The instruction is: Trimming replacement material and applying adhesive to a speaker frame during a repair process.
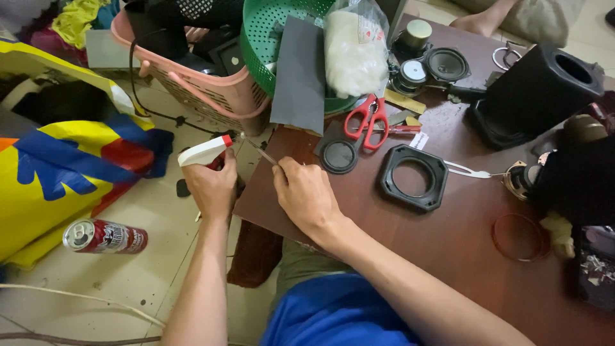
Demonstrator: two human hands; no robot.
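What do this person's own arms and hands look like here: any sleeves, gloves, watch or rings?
Both forearms are bare, with no sleeves reaching them. The left hand and right hand wear no gloves, and no watch, bracelet or ring shows on either wrist or on the fingers. The only clothing in view is a blue garment at the bottom of the frame.

Low dark brown wooden table (448, 243) filling the right side, pale tiled floor (128, 275) to its left, stained and dusty, pink plastic basket (211, 86) on the floor by the table's far left corner, soft even daylight
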